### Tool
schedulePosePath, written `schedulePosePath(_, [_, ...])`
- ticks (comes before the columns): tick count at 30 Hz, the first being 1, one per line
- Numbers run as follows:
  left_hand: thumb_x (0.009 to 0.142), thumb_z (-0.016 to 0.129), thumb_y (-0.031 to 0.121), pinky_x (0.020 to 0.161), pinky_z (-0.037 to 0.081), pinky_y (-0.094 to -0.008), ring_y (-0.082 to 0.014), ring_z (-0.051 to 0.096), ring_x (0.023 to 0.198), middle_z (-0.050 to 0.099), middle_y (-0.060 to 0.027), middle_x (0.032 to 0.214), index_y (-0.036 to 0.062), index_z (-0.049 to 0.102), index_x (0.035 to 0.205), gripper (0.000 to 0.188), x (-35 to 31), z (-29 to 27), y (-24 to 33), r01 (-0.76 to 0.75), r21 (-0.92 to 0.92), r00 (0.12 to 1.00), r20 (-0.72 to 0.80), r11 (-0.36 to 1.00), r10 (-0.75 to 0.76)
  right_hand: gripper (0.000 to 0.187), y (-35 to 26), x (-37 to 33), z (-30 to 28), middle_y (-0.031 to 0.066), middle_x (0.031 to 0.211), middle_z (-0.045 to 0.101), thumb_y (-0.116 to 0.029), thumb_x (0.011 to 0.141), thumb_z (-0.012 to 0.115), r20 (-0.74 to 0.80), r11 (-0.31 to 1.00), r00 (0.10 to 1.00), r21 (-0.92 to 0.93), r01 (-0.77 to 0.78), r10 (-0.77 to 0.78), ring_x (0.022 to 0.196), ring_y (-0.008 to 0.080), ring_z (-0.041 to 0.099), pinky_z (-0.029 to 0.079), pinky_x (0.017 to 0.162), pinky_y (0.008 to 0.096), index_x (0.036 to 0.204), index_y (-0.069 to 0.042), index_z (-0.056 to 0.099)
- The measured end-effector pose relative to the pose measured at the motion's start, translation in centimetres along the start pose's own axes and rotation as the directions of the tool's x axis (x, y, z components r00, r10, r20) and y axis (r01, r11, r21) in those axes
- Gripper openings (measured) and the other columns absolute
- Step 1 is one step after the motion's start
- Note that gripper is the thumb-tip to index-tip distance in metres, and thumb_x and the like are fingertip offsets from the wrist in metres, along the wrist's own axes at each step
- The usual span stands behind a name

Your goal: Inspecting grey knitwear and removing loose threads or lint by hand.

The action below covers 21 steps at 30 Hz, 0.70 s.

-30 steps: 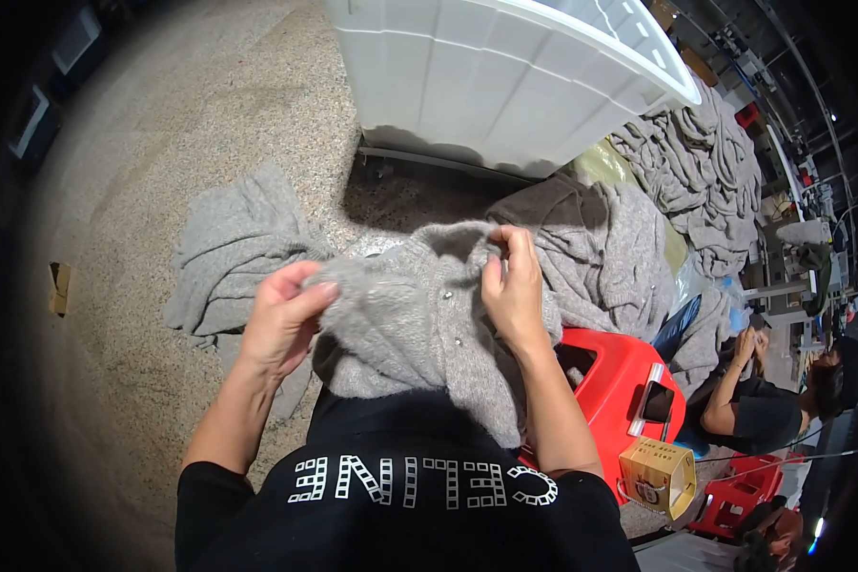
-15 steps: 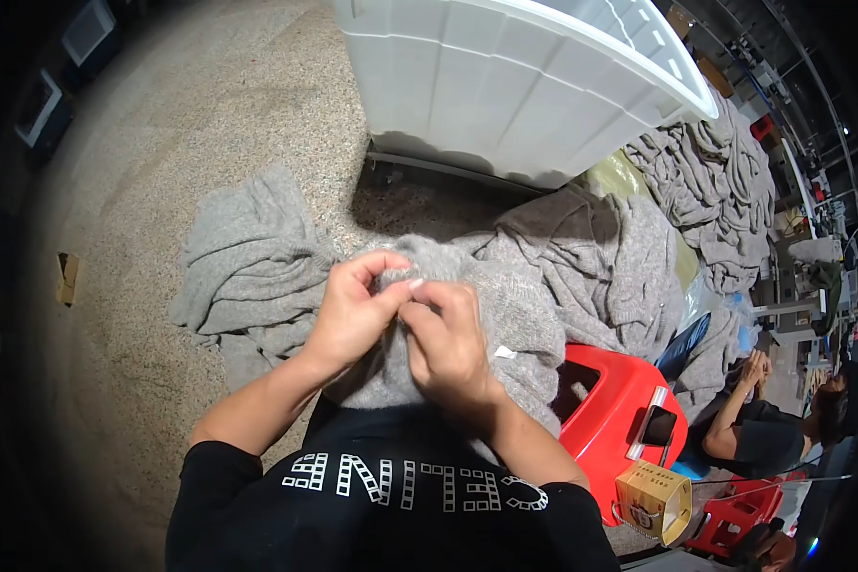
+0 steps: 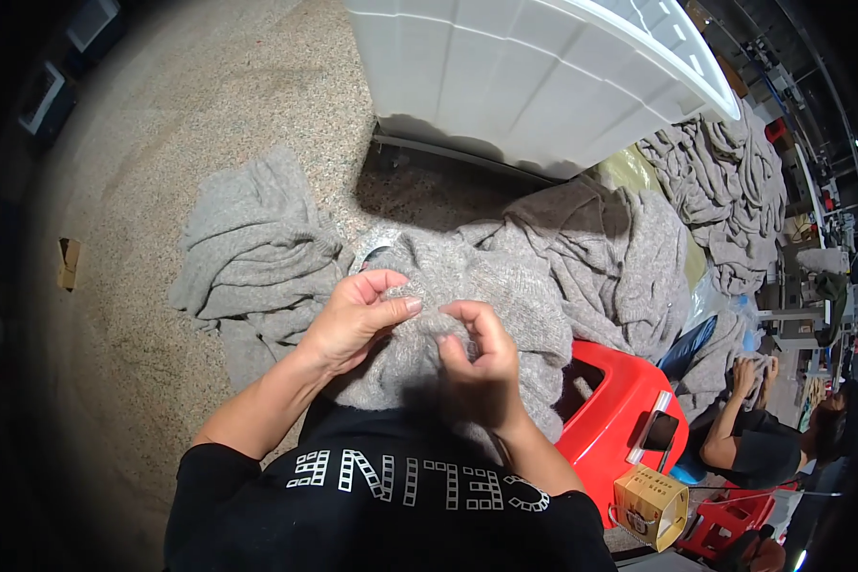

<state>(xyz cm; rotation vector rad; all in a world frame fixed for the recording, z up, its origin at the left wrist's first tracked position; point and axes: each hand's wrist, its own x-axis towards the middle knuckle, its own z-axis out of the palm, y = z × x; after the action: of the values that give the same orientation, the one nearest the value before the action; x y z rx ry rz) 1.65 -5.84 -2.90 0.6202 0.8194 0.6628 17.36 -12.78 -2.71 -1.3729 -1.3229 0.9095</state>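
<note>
A light grey knitted garment [image 3: 520, 305] lies bunched over my lap. My left hand [image 3: 346, 324] is closed on it, with a fold of the knit pinched between thumb and index finger. Just to the right, my right hand [image 3: 486, 367] is over the same garment. Its thumb and index finger stand apart, and I see nothing between them; its other fingers are partly hidden.
Grey knitwear [image 3: 248, 248] is heaped on the floor at left, and more [image 3: 620, 253] lies at right. A white plastic bin [image 3: 505, 86] stands ahead. Right of me, a red stool [image 3: 620, 405] carries a phone [image 3: 660, 431], near a yellow box [image 3: 653, 505]. A co-worker [image 3: 758, 434] handles grey knitwear.
My right hand has moved away from my left, and its thumb and index finger have parted. My left hand keeps its pinch. The co-worker's hands have shifted onto knitwear.
</note>
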Motion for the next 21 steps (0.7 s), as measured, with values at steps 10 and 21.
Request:
schedulePosePath(10, [0.072, 0.068, 0.004, 0.062, 0.042, -0.0237, -0.0076, 0.05, 0.067, 0.056, 0.0003, 0.071, -0.0008, 0.057, 0.079, 0.014, -1.5, 1.3, 3.8, -0.386, 0.642, 0.907, 0.134, 0.662, 0.399, 0.024, -2.3, 0.7, -0.3, 0.0136, 0.084, 0.056, 0.003, 0.069, 0.057, 0.146, 0.697, 0.778, -0.367, 0.616, -0.611, 0.061, 0.0256, 0.053, 0.045, 0.051, 0.0316, 0.092, -0.001, 0.053])
schedulePosePath(21, [0.078, 0.064, 0.0, 0.066, 0.043, -0.0183, -0.0053, 0.052, 0.07, 0.059, -0.0015, 0.081, 0.0008, 0.06, 0.084, 0.008, -1.4, 1.8, 5.4, -0.206, 0.668, 0.977, 0.103, 0.715, 0.185, 0.018, -3.3, 0.9, -0.1, 0.013, 0.088, 0.057, 0.002, 0.07, 0.059, 0.182, 0.758, 0.763, -0.107, 0.643, -0.621, 0.071, 0.026, 0.057, 0.048, 0.057, 0.0287, 0.088, 0.0, 0.057])
